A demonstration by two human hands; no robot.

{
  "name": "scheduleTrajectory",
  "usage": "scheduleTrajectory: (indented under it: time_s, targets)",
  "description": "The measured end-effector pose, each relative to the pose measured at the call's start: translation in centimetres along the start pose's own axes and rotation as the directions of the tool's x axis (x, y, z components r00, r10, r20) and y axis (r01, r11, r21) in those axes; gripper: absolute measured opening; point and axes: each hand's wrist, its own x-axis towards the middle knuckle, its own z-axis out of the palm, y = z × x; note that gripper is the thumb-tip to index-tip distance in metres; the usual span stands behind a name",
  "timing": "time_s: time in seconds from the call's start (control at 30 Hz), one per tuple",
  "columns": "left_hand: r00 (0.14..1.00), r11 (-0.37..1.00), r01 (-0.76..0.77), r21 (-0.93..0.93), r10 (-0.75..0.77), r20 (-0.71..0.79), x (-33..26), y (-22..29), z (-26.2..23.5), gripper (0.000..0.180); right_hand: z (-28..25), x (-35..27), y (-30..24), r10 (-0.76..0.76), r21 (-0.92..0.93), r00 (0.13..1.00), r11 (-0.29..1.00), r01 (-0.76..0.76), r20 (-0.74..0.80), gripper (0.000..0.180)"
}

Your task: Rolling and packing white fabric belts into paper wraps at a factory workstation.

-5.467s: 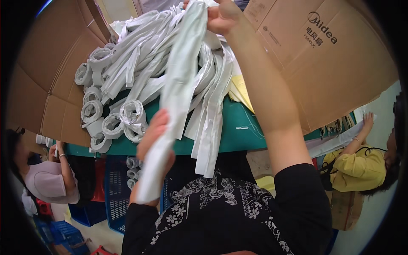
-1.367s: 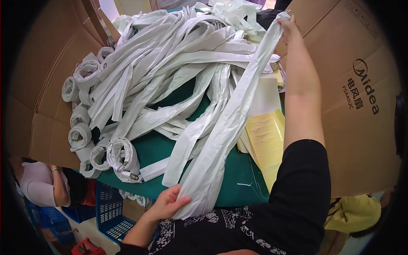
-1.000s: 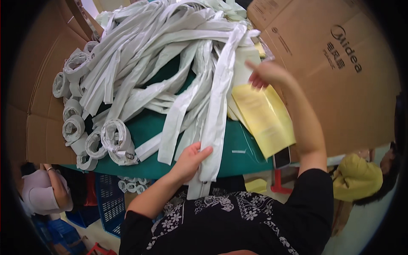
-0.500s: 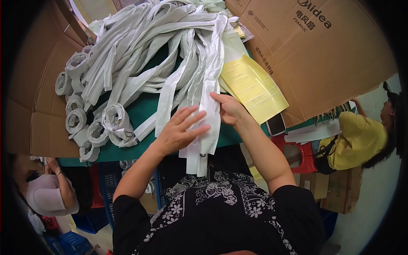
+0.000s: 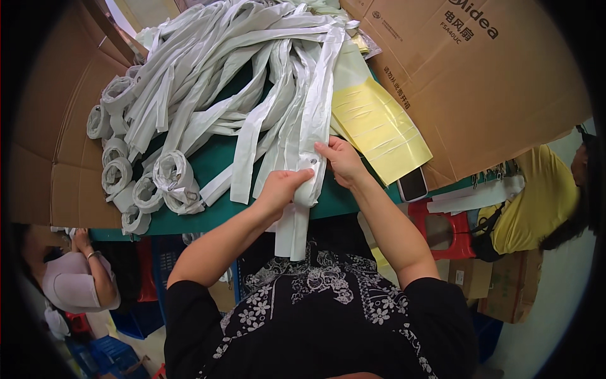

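Observation:
A long white fabric-like strip (image 5: 320, 95) runs from the pile toward me, its near end turned up and folded over. My left hand (image 5: 283, 191) is closed on that fold, thumb on top, just below a small metal eyelet (image 5: 314, 162). At the strip's right edge, my right hand (image 5: 343, 163) pinches it between thumb and fingers. More white strip ends (image 5: 291, 235) hang over the table edge under my hands. A heap of loose white strips (image 5: 208, 63) spreads behind and to the left.
Several rolled strips (image 5: 173, 175) sit at the left on the green table (image 5: 218, 148). Yellow sheets (image 5: 382, 136) and a phone (image 5: 412, 185) lie at the right, by a large cardboard panel (image 5: 486, 82). People work at both sides, and a red stool (image 5: 442, 234) stands at right.
My left hand has gone from spread fingers to a grip on the strip. The strip's near end has been folded up, bringing the eyelet between my hands.

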Motion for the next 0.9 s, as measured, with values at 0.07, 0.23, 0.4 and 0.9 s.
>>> scheduleTrajectory:
  time_s: [0.07, 0.23, 0.4, 0.9]
  targets:
    - [0.985, 0.983, 0.154, -0.103, -0.160, -0.059, 0.4, 1.1, 0.4, 0.025, -0.2, -0.3, -0.3, -0.004, -0.040, 0.999, 0.999, 0.006, 0.046, 0.020]
    - [0.960, 0.947, 0.277, -0.165, -0.278, 0.015, 2.3, 1.5, -0.4, 0.026, -2.2, -0.8, -0.8, 0.003, -0.570, 0.986, 0.816, 0.094, 0.167, 0.022]
    - [0.969, 0.929, 0.240, -0.280, -0.210, 0.133, 3.6, 2.3, -0.7, 0.032, -1.3, -2.3, -1.2, -0.027, -0.504, 0.957, 0.846, 0.175, 0.287, 0.026]
    - [0.282, -0.148, -0.721, 0.677, 0.830, 0.481, 2.1, 0.9, -1.3, 0.025, 0.8, -4.3, 0.5, 0.272, 0.122, 0.941, 0.960, -0.252, -0.201, 0.019]
